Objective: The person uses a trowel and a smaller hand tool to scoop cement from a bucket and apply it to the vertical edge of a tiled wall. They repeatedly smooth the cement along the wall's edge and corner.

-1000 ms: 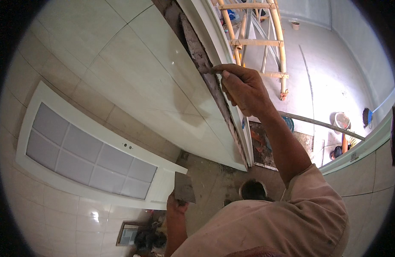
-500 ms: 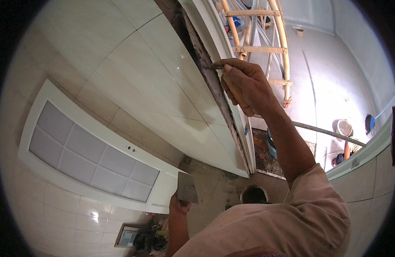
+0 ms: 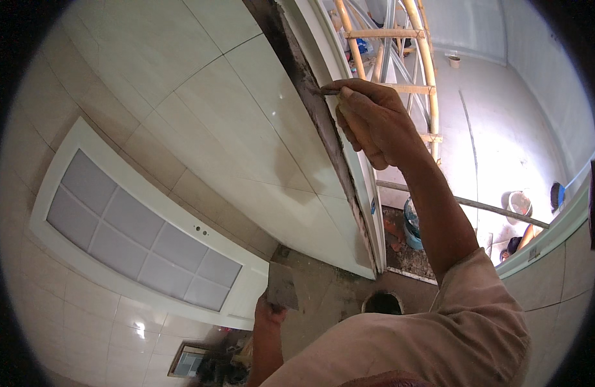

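Gripping a slim tool [image 3: 357, 121] with a yellowish handle in the right hand [image 3: 379, 124] — with fingers curled round the handle, and thumb and forefinger pinching close to the dark tip. Pointed left, with the tip at the right edge of a rough, dark gap [image 3: 302, 68] running between the tiled wall [image 3: 201, 109] on the left and the white door frame [image 3: 320, 45] on the right. Impossible to tell actual contact at so small a tip.

Clasping a flat, grey, squarish plate [image 3: 282, 286] in the left hand [image 3: 270, 311], at the near side of the scene, with fingers closed on its near edge. Held well apart from the tool, just beside the near end of a white door [image 3: 142, 222] with frosted panes. Hard to tell the finger placement under the plate.

Beyond the frame, on the far right: a ladder [image 3: 410, 89] of yellowish poles, then a small pale pot [image 3: 453, 61] on the pale floor [image 3: 504, 129]. Nearer on the right: a long pole [image 3: 497, 211] partly hidden by the right forearm [image 3: 439, 200], a blue bucket [image 3: 412, 226] just left of that forearm, and — farther right — a whitish bucket [image 3: 519, 203] near a blue brush [image 3: 556, 195].
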Action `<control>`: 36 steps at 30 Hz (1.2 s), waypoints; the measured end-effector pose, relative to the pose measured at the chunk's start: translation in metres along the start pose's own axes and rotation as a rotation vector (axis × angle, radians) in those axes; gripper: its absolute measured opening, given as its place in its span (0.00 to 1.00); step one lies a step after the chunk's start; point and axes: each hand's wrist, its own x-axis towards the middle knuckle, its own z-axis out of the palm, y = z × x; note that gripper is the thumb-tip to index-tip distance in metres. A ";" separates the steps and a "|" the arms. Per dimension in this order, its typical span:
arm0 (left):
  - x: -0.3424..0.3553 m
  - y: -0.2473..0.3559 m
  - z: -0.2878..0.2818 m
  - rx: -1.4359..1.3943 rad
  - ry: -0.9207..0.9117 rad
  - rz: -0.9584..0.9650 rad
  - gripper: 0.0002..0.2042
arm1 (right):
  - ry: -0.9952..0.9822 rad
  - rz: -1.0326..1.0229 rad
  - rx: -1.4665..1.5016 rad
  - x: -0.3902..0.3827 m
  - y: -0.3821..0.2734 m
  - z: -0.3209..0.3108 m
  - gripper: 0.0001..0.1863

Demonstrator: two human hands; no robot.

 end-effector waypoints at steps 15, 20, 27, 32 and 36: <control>0.021 -0.001 -0.024 -0.095 -0.272 -0.064 0.15 | 0.096 0.218 -0.177 -0.044 -0.024 0.030 0.18; -0.012 -0.008 0.015 -0.074 -0.121 0.011 0.15 | 0.072 0.056 -0.121 0.002 -0.016 0.006 0.18; 0.025 -0.002 -0.050 -0.074 -0.466 0.019 0.16 | -0.058 0.079 -0.165 0.015 -0.026 -0.004 0.21; 0.043 0.011 -0.071 -0.068 -0.389 -0.036 0.14 | -0.004 0.066 -0.214 -0.020 -0.010 0.023 0.18; 0.029 0.010 -0.047 -0.125 -0.501 -0.092 0.14 | 0.043 0.070 -0.146 -0.006 -0.017 0.016 0.19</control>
